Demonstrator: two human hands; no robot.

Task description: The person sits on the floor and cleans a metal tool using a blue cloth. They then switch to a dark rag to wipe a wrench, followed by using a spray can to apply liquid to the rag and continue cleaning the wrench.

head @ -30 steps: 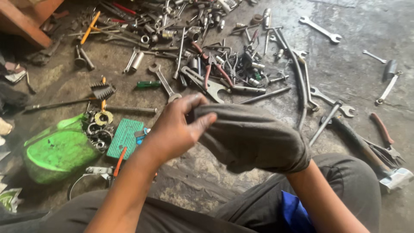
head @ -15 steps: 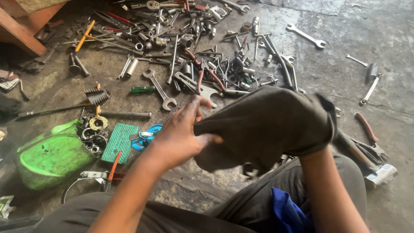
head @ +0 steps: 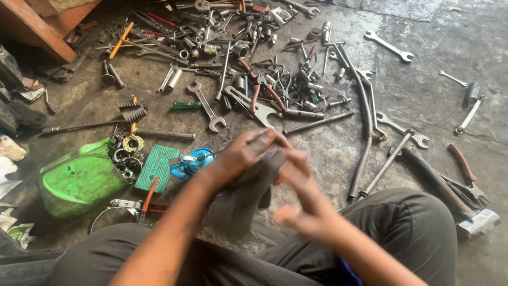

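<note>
My left hand (head: 241, 156) pinches the top of a grey cloth glove (head: 235, 204), which hangs limp over my lap. My right hand (head: 304, 198) is bare and blurred just right of the glove, with its fingers spread and nothing in it. Its fingertips are close to the glove's top edge; whether they touch it I cannot tell. Both forearms reach in from the bottom of the view, above my dark trousers (head: 418, 222).
Spanners, pliers, sockets and rods lie heaped on the concrete floor (head: 423, 95) ahead. A green plastic container (head: 79, 182), a green ribbed plate (head: 156, 167) and a blue part (head: 193, 161) lie left. A hammer (head: 450, 193) lies right, and wooden furniture (head: 42, 24) stands top left.
My right hand was inside the grey glove; it has come out and is bare. The glove has dropped from stretched out to hanging from my left hand.
</note>
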